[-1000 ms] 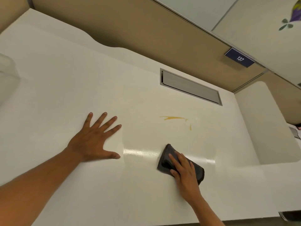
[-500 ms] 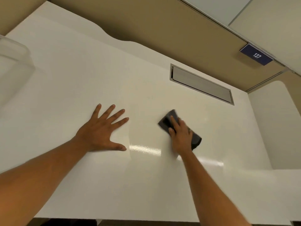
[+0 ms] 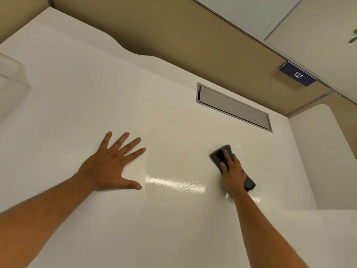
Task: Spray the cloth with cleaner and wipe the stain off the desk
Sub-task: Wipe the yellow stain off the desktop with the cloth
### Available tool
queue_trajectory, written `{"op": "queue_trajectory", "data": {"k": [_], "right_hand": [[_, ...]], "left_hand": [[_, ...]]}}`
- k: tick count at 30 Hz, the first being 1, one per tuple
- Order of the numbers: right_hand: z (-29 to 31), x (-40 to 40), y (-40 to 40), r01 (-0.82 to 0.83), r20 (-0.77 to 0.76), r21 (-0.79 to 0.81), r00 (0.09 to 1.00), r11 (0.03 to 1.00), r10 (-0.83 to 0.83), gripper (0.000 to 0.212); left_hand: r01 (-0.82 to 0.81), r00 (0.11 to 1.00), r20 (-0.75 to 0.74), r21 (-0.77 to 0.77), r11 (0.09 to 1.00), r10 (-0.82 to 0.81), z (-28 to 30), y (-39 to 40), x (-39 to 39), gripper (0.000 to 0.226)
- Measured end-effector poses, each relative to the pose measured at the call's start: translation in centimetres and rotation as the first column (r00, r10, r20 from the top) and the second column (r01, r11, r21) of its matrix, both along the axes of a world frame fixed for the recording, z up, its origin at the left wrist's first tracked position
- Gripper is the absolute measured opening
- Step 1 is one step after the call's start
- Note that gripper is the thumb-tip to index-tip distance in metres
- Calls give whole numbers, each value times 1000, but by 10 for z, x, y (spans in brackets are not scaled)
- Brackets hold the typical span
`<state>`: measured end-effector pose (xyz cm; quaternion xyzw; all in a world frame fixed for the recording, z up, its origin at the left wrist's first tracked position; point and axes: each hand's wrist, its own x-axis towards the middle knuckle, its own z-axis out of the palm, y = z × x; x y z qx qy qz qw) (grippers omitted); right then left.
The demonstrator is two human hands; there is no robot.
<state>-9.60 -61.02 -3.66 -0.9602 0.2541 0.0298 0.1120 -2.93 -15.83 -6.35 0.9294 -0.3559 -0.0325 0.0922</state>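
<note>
Right hand pressing dark cloth flat on desk, 3 o'clock of splayed, empty left hand. Risk: faint yellowish smear missed, cloth sitting right of it.

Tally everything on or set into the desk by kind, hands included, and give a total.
Hands: 2, left hand flat on the desk, right hand pressing the cloth
Cloths: 1, dark cloth
Clear plastic containers: 1, container at the left edge
Metal hatches: 1, hatch
Total: 5
</note>
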Motion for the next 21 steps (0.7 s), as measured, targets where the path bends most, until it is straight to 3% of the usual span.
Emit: {"op": "queue_trajectory", "data": {"k": [3,6,9,12,16,21], "right_hand": [[-3,48,40,-53,-3,-22,999,998,52,55],[-6,48,94,-233,-8,-3,972,973,233,56],[-8,-9,138,-413,-10,21,911,910,413,56],[-4,-93,146,-471,7,78,881,878,472,59],[0,-147,95,-364,-1,118,930,924,367,65],[0,-48,4,-35,21,6,999,999,34,54]], "left_hand": [[-3,1000,-4,5,1000,3,1,0,0,117],[-4,1000,1,15,1000,3,2,1,0,117],[8,1000,0,33,999,-8,3,1,0,117],[10,1000,5,40,999,-10,3,1,0,117],[7,1000,11,28,1000,-8,4,1,-1,117],[23,999,43,20,1000,-24,1,1,1,117]]}}
